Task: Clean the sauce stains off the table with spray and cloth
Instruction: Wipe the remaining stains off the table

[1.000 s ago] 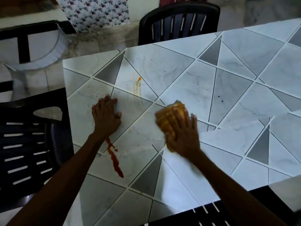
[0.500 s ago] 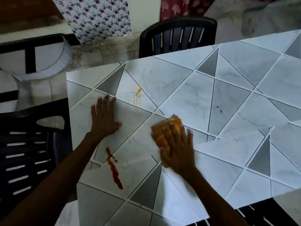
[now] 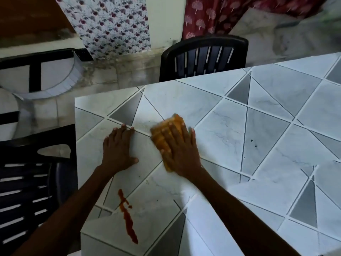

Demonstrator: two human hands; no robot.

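Right hand (image 3: 180, 150) flat, fingers straight, pressing orange cloth (image 3: 160, 133) on table (image 3: 267, 126), beyond red sauce streak (image 3: 128, 217). Left hand (image 3: 118, 146) spread flat, bracing, also beyond streak. Streak untouched; wiping judged part done. No spray bottle in view.

The white and grey marble-patterned table top (image 3: 267, 137) looks like a smooth printed sheet. It is glossy enough to throw a pale glare near its front edge, and raised fold lines cross it. The folded orange cloth (image 3: 166, 130) is soft and matt; blur hides its weave. The dark red sauce streak (image 3: 129, 220) lies thick and wet-looking. The black slatted chair at the far side (image 3: 203, 56) and the black slatted chair on the left (image 3: 27, 182) are moulded plastic with a dull sheen. The white floral hanging (image 3: 110, 24) and the red tree-print hanging (image 3: 212, 15) are thin matt cloth.
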